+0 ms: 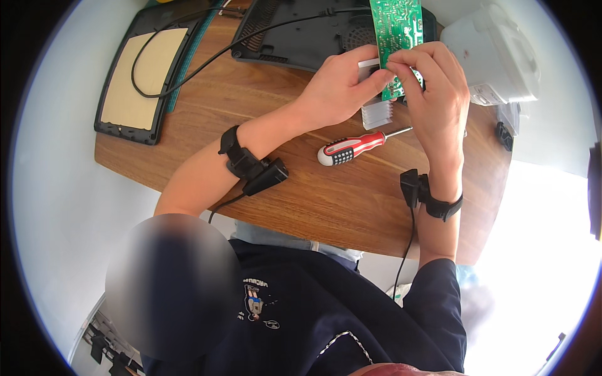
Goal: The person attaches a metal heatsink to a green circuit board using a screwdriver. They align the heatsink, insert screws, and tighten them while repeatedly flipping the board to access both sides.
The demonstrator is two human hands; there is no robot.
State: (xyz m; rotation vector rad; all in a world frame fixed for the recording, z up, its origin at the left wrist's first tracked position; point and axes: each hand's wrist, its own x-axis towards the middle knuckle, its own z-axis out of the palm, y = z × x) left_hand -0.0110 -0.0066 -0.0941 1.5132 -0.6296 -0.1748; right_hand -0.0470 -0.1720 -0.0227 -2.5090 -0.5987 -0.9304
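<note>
A green circuit board (396,28) stands raised over the far part of the table, its soldered side toward me. My left hand (343,84) grips it at the left edge, thumb against the lower part. At the board's lower right, my right hand (439,81) pinches with thumb and forefinger; whether a small part sits between those fingertips is too small to tell. A ribbed silver heat sink (377,115) shows just below the board. Nearer me on the wood lies a red and white screwdriver (352,148), its shaft pointing right.
A black plastic housing (282,37) with vents lies behind my hands. To the left is a black panel with a cream sheet (141,81), crossed by a black cable (188,80). A whitish plastic tub (492,56) stands at the far right of the wooden table (313,200).
</note>
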